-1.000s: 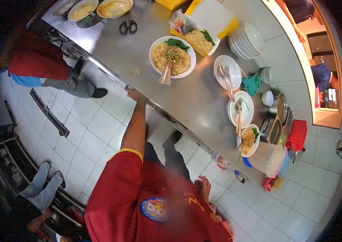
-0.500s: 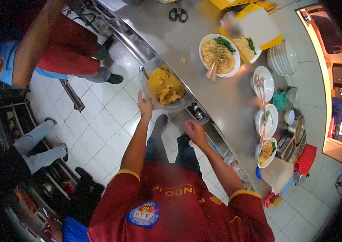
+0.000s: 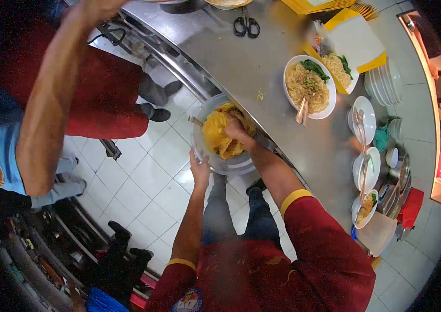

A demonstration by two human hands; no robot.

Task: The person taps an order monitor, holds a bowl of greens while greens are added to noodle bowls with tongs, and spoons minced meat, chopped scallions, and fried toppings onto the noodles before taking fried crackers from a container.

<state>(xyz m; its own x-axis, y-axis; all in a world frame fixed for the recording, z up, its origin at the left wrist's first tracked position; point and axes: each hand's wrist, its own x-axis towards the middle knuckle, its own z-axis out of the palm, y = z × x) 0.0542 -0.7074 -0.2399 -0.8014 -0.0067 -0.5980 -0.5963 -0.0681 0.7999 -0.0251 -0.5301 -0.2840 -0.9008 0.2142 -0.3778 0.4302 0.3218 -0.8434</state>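
Observation:
A large clear tub (image 3: pixel 233 167) full of yellow crisp-looking pieces (image 3: pixel 218 130) sits below the steel counter's edge. My left hand (image 3: pixel 199 165) grips the tub's near left rim. Inside the tub, my right hand (image 3: pixel 237 130) is on the yellow pieces; its fingertips are partly hidden among them. A handle (image 3: pixel 195 120) sticks out over the tub's left side. On the counter stands a white bowl of noodles (image 3: pixel 308 86) with greens and a spoon. Beside it is a yellow-edged box (image 3: pixel 340 73) holding noodles and greens.
The steel counter (image 3: pixel 262 62) bears black scissors (image 3: pixel 246 26), stacked bowls (image 3: pixel 384 83), bowls with cutlery (image 3: pixel 363 119) and a small noodle bowl (image 3: pixel 365 210). A co-worker's arm (image 3: pixel 49 104) reaches along the left. Another person's legs (image 3: pixel 121 249) show at lower left.
The tub has come out from the counter's underside. My left hand moved from the counter edge to its rim, and my right hand moved into it. The co-worker has come closer.

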